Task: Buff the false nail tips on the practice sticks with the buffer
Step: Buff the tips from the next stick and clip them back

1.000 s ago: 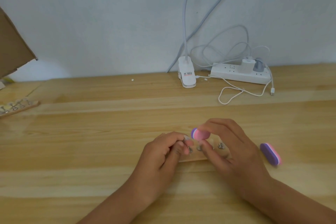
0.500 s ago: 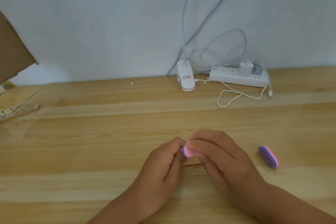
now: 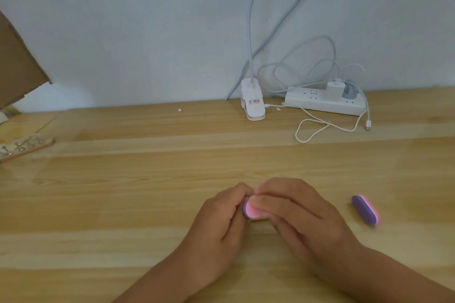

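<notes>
My right hand (image 3: 299,214) grips a small pink and purple buffer (image 3: 251,209), whose rounded end shows between both hands. My left hand (image 3: 221,219) has its fingers curled against the buffer's left side, holding the wooden practice stick, which is almost wholly hidden under the two hands. The nail tips on that stick are out of sight. Both hands sit low on the wooden table (image 3: 147,179), near its middle.
A second pink and purple buffer (image 3: 365,209) lies to the right of my hands. Another practice stick with nail tips (image 3: 24,147) lies at the far left. A white lamp clamp (image 3: 253,102), a power strip (image 3: 322,102) and loose cables (image 3: 325,125) sit at the back. Cardboard (image 3: 17,69) stands at the left.
The buffer has moved down and left, from above the stick to between my two hands. My hands have closed together and now cover the stick and its clips.
</notes>
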Tool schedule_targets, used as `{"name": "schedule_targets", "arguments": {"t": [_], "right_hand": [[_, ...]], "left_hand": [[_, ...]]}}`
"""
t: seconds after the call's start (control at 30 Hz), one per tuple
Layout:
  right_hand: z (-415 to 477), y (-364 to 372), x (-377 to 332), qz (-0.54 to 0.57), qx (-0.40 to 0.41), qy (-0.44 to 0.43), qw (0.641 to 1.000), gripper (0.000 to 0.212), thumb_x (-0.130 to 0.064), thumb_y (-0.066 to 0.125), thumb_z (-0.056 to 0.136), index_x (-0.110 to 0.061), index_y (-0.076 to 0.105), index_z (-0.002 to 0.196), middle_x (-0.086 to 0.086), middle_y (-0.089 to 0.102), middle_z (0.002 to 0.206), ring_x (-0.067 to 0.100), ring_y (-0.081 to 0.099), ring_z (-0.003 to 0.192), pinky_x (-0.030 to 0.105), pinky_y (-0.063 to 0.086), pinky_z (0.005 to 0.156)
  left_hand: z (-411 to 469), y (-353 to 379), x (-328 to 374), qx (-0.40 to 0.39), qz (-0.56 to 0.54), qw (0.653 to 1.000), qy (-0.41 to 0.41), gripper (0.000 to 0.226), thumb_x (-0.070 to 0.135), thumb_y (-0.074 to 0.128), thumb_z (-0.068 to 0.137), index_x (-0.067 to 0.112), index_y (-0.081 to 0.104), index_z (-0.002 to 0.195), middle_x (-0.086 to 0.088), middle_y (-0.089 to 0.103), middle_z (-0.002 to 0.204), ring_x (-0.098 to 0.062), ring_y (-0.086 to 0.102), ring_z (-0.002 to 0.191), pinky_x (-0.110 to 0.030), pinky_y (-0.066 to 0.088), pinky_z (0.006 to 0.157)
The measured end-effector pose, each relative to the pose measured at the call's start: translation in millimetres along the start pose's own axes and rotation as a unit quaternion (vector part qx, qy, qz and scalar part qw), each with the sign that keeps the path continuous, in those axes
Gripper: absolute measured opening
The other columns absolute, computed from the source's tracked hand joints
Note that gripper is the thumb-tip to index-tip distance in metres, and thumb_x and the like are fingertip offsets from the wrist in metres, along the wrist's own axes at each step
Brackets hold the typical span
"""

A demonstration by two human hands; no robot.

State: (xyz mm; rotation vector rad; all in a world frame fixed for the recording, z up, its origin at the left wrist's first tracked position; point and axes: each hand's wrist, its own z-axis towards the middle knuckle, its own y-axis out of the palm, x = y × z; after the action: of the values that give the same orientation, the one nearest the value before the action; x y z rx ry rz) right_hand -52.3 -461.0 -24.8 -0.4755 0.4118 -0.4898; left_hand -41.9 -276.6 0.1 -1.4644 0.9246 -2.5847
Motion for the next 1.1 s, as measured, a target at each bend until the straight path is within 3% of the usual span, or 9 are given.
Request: {"name": "schedule_targets", "arguments": {"t": [0.17, 0.27, 0.37, 0.5, 0.6, 0.77, 0.87, 1.0, 1.1], "right_hand": [[4.5, -4.7, 5.6, -0.039, 0.044, 0.122, 0.991, 0.024, -0.011, 0.056, 0.094, -0.008, 0.071, 0.112, -0.001, 0.064, 0.114, 0.011, 0.060, 0.109, 0.014, 0.040, 0.100], [4.0, -3.5, -0.4, -0.018, 0.048, 0.089, 0.995, 0.023, -0.010, 0.058, 0.094, -0.011, 0.068, 0.115, 0.001, 0.065, 0.114, 0.011, 0.061, 0.111, 0.018, 0.043, 0.099], [2.0, -0.1, -1.1, -0.005, 0.020, 0.044, 0.999, 0.022, -0.005, 0.058, 0.095, -0.004, 0.070, 0.114, 0.005, 0.065, 0.116, 0.016, 0.062, 0.110, 0.023, 0.046, 0.098], [1.8, -0.1, 1.7, -0.022, 0.023, 0.056, 0.998, 0.022, -0.004, 0.059, 0.095, -0.003, 0.070, 0.114, 0.004, 0.064, 0.116, 0.017, 0.061, 0.110, 0.025, 0.047, 0.096], [0.5, 1.7, -0.1, -0.003, 0.009, 0.020, 1.000, 0.023, 0.000, 0.060, 0.094, -0.001, 0.071, 0.114, 0.007, 0.064, 0.116, 0.019, 0.062, 0.109, 0.027, 0.048, 0.095], [0.7, -1.1, 2.3, 0.005, 0.028, 0.042, 0.999, 0.024, -0.002, 0.060, 0.094, -0.003, 0.071, 0.115, 0.005, 0.065, 0.117, 0.017, 0.062, 0.110, 0.027, 0.048, 0.095], [-1.0, -0.3, 1.3, 0.010, 0.005, 0.022, 1.000, 0.024, 0.001, 0.060, 0.094, -0.002, 0.071, 0.116, 0.007, 0.065, 0.118, 0.018, 0.061, 0.111, 0.026, 0.048, 0.096], [2.9, -2.9, 5.8, -0.023, 0.035, 0.112, 0.993, 0.025, -0.009, 0.056, 0.095, -0.010, 0.070, 0.116, -0.003, 0.063, 0.117, 0.007, 0.058, 0.113, 0.015, 0.041, 0.098], [3.2, -3.4, 2.9, -0.019, 0.038, 0.109, 0.993, 0.025, -0.008, 0.056, 0.095, -0.009, 0.067, 0.118, -0.001, 0.063, 0.116, 0.008, 0.058, 0.114, 0.015, 0.040, 0.100]], "left_hand": [[-1.3, -1.5, -0.5, 0.011, -0.008, 1.000, -0.001, 0.027, 0.030, 0.035, 0.101, 0.023, 0.055, 0.085, 0.015, 0.051, 0.072, -0.003, 0.048, 0.068, -0.017, 0.038, 0.065], [-0.1, -0.4, -3.5, 0.015, -0.011, 1.000, -0.005, 0.025, 0.022, 0.038, 0.102, 0.022, 0.055, 0.084, 0.015, 0.052, 0.072, -0.004, 0.050, 0.068, -0.019, 0.040, 0.066], [-0.5, 0.6, -4.7, 0.009, 0.001, 1.000, 0.007, 0.024, 0.026, 0.038, 0.102, 0.025, 0.053, 0.083, 0.017, 0.052, 0.073, -0.006, 0.050, 0.067, -0.020, 0.040, 0.065], [-0.6, 1.3, -5.1, 0.010, 0.004, 1.000, 0.010, 0.023, 0.029, 0.036, 0.099, 0.027, 0.053, 0.083, 0.016, 0.052, 0.073, -0.004, 0.050, 0.067, -0.018, 0.039, 0.065], [0.6, 1.2, -5.0, 0.014, 0.018, 0.999, 0.025, 0.022, 0.023, 0.039, 0.098, 0.034, 0.049, 0.082, 0.015, 0.052, 0.073, -0.008, 0.051, 0.068, -0.025, 0.040, 0.064], [-0.8, 2.0, -6.2, 0.026, 0.040, 0.999, 0.024, 0.023, 0.029, 0.042, 0.098, 0.021, 0.058, 0.084, 0.007, 0.055, 0.074, -0.018, 0.054, 0.073, -0.039, 0.045, 0.066], [-0.1, 2.4, -5.5, 0.035, 0.039, 0.998, 0.028, 0.020, 0.032, 0.044, 0.097, 0.028, 0.060, 0.088, 0.009, 0.058, 0.076, -0.018, 0.055, 0.074, -0.038, 0.046, 0.067], [0.6, 0.1, -7.4, 0.051, 0.022, 0.998, 0.009, 0.021, 0.034, 0.045, 0.096, 0.027, 0.064, 0.089, 0.011, 0.061, 0.080, -0.018, 0.058, 0.078, -0.038, 0.048, 0.070], [1.4, -0.7, -7.2, 0.055, 0.006, 0.998, 0.001, 0.021, 0.034, 0.048, 0.094, 0.027, 0.068, 0.089, 0.012, 0.064, 0.082, -0.017, 0.060, 0.081, -0.035, 0.050, 0.071]]}}
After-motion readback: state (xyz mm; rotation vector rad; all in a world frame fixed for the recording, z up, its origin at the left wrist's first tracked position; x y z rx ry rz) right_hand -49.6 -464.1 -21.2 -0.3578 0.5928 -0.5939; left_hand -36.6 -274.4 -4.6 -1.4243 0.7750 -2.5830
